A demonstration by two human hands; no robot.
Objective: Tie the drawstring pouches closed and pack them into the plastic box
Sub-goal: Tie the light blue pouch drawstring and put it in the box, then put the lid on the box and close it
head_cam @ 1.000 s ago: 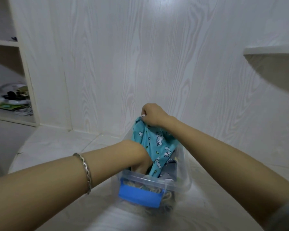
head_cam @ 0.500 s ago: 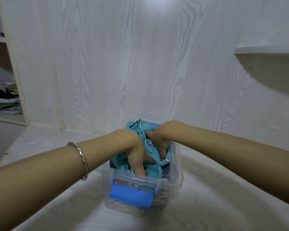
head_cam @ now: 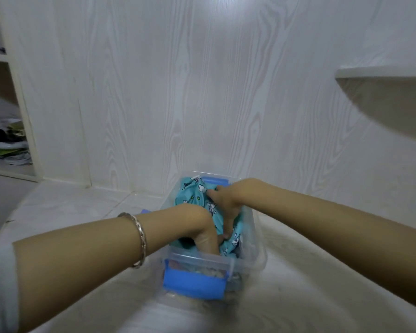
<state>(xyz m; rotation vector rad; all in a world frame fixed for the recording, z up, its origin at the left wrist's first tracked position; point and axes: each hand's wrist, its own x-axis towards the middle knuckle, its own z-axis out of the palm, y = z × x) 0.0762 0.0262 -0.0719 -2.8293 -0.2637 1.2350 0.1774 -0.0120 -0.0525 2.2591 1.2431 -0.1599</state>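
On white surface [head_cam: 298, 296], plastic box [head_cam: 199, 258], woodgrain wall [head_cam: 178, 92]

Pouch [head_cam: 195, 196] sits in the box [head_cam: 253, 228], seemingly atop other contents [head_cam: 205, 271].

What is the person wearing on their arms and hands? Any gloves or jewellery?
No gloves: the left hand and right hand are bare. A silver chain-link bracelet circles the left wrist, and a pale grey sleeve covers the left upper arm. No sleeve shows on the right arm.

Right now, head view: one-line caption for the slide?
Left hand and right hand press a teal cartoon-print pouch down into a clear plastic box with blue latches, before a white wood-grain wall.
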